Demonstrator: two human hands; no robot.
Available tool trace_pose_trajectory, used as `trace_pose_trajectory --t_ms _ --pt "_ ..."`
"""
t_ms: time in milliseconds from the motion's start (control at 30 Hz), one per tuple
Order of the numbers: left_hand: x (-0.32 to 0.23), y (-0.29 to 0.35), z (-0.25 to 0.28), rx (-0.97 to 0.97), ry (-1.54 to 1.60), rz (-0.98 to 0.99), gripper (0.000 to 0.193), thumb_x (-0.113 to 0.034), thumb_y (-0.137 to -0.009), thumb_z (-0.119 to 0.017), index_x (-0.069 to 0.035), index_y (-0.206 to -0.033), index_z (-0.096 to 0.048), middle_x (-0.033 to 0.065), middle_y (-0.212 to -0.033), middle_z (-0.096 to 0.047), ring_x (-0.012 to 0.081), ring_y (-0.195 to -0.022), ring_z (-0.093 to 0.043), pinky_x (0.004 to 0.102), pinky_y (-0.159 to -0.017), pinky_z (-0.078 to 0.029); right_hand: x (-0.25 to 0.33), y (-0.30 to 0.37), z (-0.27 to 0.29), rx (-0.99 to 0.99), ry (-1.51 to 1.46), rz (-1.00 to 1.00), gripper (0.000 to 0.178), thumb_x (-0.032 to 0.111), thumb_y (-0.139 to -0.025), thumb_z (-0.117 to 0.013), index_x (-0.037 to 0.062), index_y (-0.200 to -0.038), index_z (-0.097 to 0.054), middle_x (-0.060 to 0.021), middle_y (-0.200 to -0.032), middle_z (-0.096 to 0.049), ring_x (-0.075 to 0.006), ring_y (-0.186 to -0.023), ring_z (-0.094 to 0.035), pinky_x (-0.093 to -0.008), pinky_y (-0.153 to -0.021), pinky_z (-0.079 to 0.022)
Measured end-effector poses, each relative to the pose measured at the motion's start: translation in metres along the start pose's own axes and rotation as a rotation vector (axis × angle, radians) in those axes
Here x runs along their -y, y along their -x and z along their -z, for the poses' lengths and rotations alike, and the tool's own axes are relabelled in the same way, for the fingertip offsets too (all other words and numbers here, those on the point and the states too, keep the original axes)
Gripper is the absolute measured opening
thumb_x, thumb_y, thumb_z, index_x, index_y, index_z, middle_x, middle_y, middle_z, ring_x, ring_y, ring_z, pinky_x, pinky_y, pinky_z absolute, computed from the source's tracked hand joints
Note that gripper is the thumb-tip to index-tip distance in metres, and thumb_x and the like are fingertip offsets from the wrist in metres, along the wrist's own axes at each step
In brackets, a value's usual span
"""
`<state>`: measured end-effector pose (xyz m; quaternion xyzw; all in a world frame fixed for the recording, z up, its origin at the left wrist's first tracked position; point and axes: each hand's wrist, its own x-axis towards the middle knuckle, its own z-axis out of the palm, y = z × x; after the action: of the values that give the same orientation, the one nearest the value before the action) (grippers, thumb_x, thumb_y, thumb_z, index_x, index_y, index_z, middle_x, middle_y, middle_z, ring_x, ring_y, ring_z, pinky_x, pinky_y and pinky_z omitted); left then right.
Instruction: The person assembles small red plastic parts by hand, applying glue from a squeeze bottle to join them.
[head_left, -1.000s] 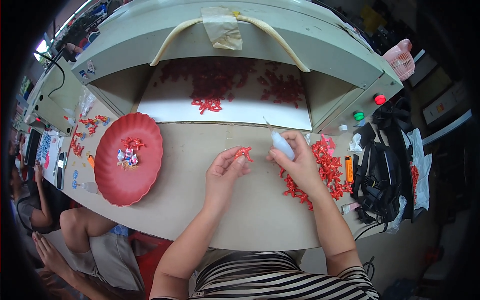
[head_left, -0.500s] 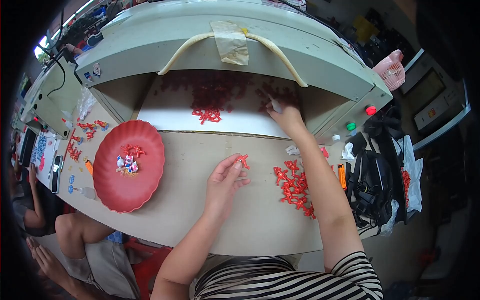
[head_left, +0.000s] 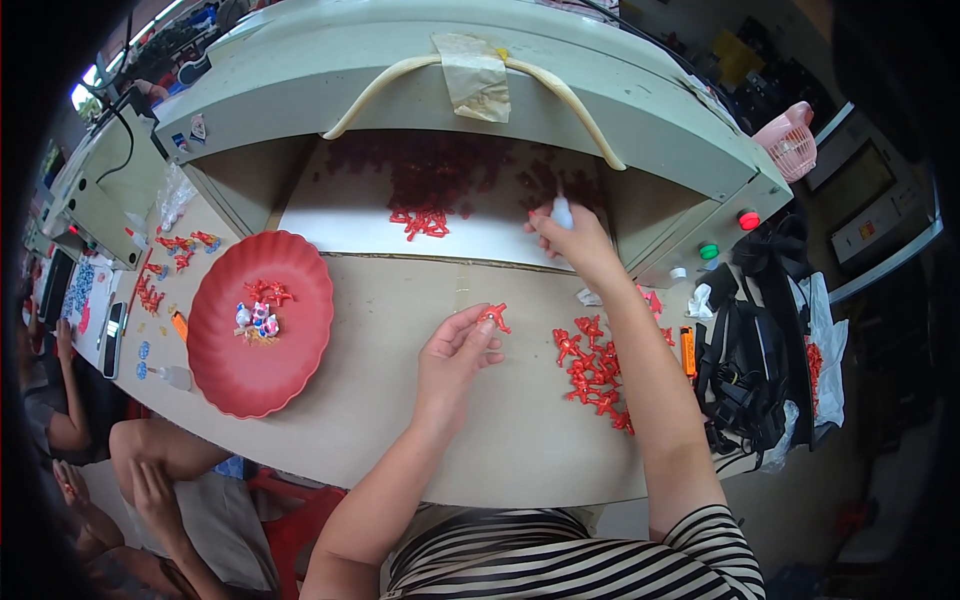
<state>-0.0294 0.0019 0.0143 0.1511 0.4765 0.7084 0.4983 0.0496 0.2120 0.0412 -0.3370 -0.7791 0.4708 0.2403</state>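
Observation:
My left hand [head_left: 455, 355] pinches a small red plastic figure [head_left: 495, 318] between thumb and fingers, above the table. Just inside the opening of the pale green box-like machine [head_left: 330, 95], my right hand [head_left: 580, 245] is closed round a small white bottle with a thin nozzle [head_left: 562, 212]. A tiny red piece shows at its fingertips, too small to name. Behind it lie dark red pieces [head_left: 545, 180] in shadow on a white sheet [head_left: 340, 225]. A brighter cluster of red pieces [head_left: 420, 222] lies at the sheet's front. Red figures [head_left: 590, 365] are heaped beside my right forearm.
A red scalloped bowl [head_left: 215, 345] holds red pieces and white-and-pink figures. More red figures [head_left: 150, 293] and a small bottle [head_left: 176, 377] lie left of it. An orange-handled tool [head_left: 687, 350] and a black bag [head_left: 745, 370] are at right. A person sits at the left.
My right hand has drawn back slightly toward the machine's front edge, the bottle now more upright and a small red piece at its fingertips. The left hand still holds the figure.

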Motion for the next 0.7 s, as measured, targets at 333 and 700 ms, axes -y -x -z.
trace_pose_trajectory --t_ms 333,700 --pt "0.003 0.010 -0.006 0.110 -0.171 -0.146 0.028 -0.008 -0.083 -0.058 -0.001 -0.110 -0.052 0.0049 -0.096 -0.058 0.0094 -0.084 -0.055 0.0233 -0.071 -0.048 0.025 0.123 -0.007 -0.132 -0.342 -0.129 0.016 0.007 -0.081 -0.059 0.0013 -0.097 -0.056 -0.0052 -0.090 -0.060 -0.0068 -0.070 -0.054 -0.0200 -0.061 -0.044" --pt "0.015 0.016 -0.011 0.140 -0.324 -0.277 0.024 -0.002 -0.081 -0.059 0.001 -0.104 -0.053 0.0058 -0.098 -0.058 0.0105 -0.085 -0.057 0.0213 -0.072 -0.046 0.015 0.149 -0.010 -0.154 -0.331 -0.008 0.016 0.004 -0.079 -0.060 0.0022 -0.095 -0.060 -0.0037 -0.091 -0.060 -0.0099 -0.081 -0.056 -0.0234 -0.071 -0.045"
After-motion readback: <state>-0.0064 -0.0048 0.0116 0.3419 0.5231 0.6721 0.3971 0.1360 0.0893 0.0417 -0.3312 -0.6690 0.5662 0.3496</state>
